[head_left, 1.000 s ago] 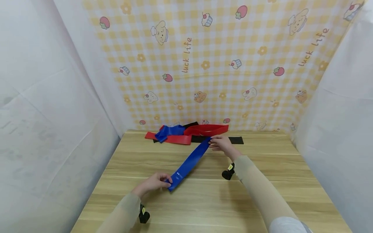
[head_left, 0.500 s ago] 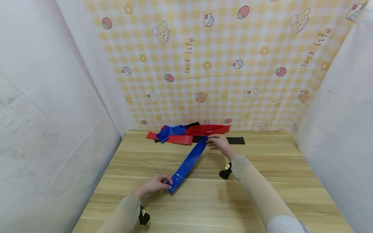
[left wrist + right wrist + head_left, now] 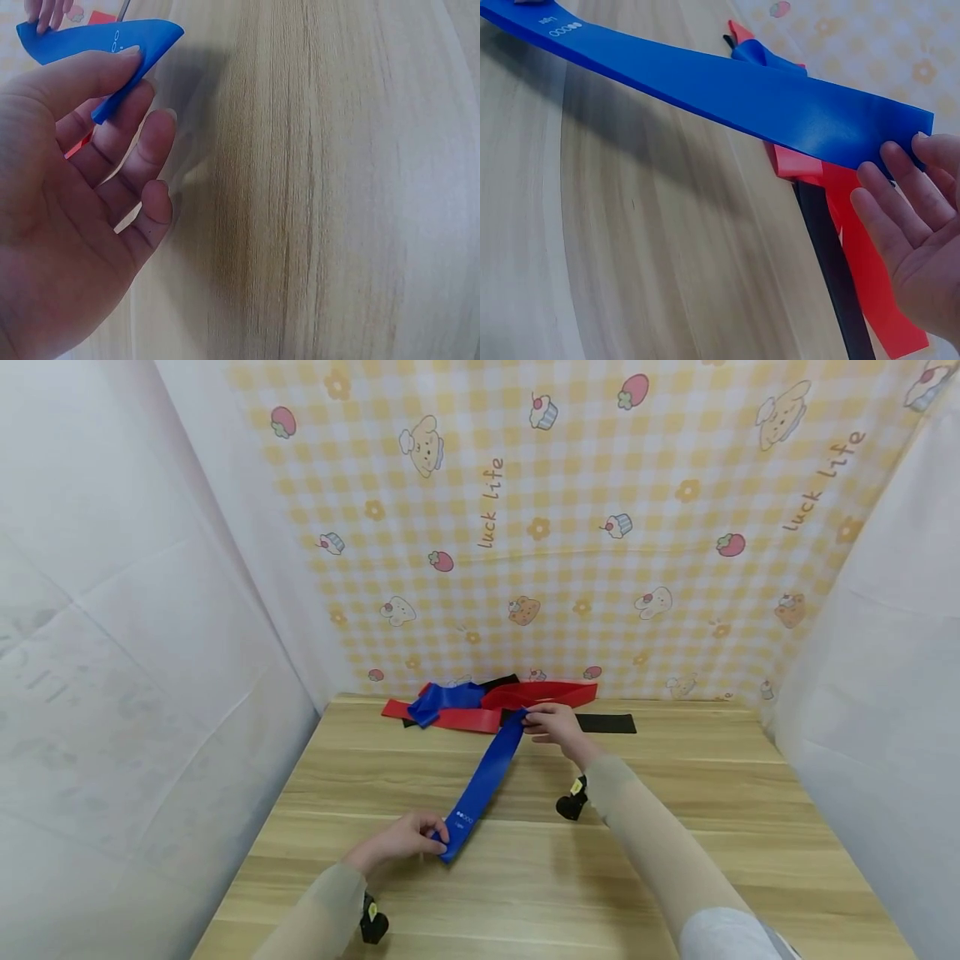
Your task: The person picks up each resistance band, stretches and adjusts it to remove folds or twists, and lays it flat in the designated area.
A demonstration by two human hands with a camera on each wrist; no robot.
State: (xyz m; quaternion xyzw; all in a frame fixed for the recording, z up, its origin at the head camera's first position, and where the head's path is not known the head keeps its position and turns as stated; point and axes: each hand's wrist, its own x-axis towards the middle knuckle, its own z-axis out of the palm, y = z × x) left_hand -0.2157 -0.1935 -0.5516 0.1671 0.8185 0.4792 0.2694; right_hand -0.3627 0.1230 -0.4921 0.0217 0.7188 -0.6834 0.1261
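A blue resistance band (image 3: 483, 781) with white printing is stretched flat and slanting above the table, its far end to the right. My left hand (image 3: 401, 842) pinches the near end between thumb and fingers; the left wrist view shows that end bent over the index finger (image 3: 120, 124). At the far end, my right hand (image 3: 557, 727) holds the band by its edge between thumb and fingers, the other fingers spread below it in the right wrist view. Just behind lie more bands: a crumpled blue one (image 3: 450, 696), red ones (image 3: 468, 719) and black ones (image 3: 609, 723).
The heap of bands lies along the back edge of the wooden table (image 3: 675, 860), against a yellow checked curtain (image 3: 570, 568). White sheets (image 3: 150, 652) hang on both sides. A black wrist device (image 3: 572, 802) sits under the right forearm.
My right hand has shifted a little to the left with the far end of the blue band, so the band slants more steeply. The left hand keeps its pinch. The head view has turned slightly.
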